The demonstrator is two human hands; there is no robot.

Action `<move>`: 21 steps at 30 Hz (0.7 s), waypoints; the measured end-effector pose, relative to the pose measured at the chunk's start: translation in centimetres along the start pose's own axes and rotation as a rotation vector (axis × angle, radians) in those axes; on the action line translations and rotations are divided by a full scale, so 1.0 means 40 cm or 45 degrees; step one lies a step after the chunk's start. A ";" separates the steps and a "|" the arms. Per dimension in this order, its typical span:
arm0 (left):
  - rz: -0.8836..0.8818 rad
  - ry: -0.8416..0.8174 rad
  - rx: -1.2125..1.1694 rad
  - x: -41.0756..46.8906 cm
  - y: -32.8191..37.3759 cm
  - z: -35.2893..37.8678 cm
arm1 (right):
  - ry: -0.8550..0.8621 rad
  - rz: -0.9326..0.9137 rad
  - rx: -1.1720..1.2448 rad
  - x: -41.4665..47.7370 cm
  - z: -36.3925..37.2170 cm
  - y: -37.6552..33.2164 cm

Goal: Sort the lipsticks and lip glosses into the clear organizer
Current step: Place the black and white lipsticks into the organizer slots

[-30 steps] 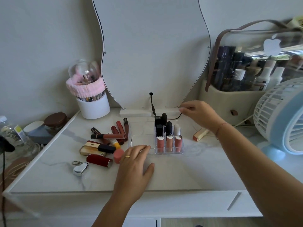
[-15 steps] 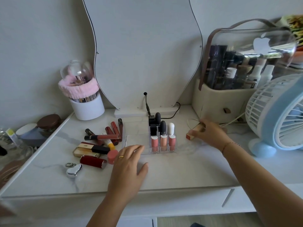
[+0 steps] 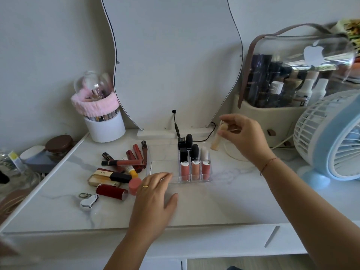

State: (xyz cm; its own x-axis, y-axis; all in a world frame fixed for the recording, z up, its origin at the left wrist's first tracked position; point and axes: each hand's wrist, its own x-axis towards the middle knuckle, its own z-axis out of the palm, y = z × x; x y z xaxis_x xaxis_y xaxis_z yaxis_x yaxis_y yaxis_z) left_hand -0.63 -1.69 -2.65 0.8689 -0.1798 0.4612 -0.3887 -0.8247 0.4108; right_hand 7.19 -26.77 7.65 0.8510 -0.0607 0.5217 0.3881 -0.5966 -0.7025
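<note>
The clear organizer sits mid-table, its right slots holding three pink glosses in front and black lipsticks behind; its left side is empty. My right hand holds a beige lip gloss tube upright in the air, just right of and behind the organizer. My left hand rests flat on the table, fingertips touching the organizer's front-left corner. A pile of loose lipsticks and glosses lies left of the organizer.
A wavy mirror with a cable stands behind. A white brush cup is back left, a cosmetics case back right, a blue fan at right. A silver heart keychain lies front left.
My right hand took the beige gloss tube off the table to the right of the organizer and lifted it up. My left hand stayed put.
</note>
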 end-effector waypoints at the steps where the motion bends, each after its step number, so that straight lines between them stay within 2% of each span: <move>1: 0.004 0.001 -0.003 0.000 -0.001 0.000 | -0.016 -0.028 0.033 0.005 0.003 -0.017; 7: 0.019 0.009 -0.009 0.001 -0.001 0.001 | -0.087 -0.069 0.103 0.030 0.040 -0.056; 21: 0.032 0.021 -0.011 -0.001 -0.015 0.014 | -0.399 0.020 -0.110 0.020 0.117 0.008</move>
State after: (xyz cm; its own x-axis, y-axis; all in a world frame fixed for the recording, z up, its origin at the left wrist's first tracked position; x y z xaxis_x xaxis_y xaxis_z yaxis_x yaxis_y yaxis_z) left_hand -0.26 -1.50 -3.34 0.8538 -0.1914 0.4842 -0.4130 -0.8152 0.4060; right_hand 9.66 -23.27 5.58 0.9293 0.1707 0.3276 0.3541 -0.6642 -0.6584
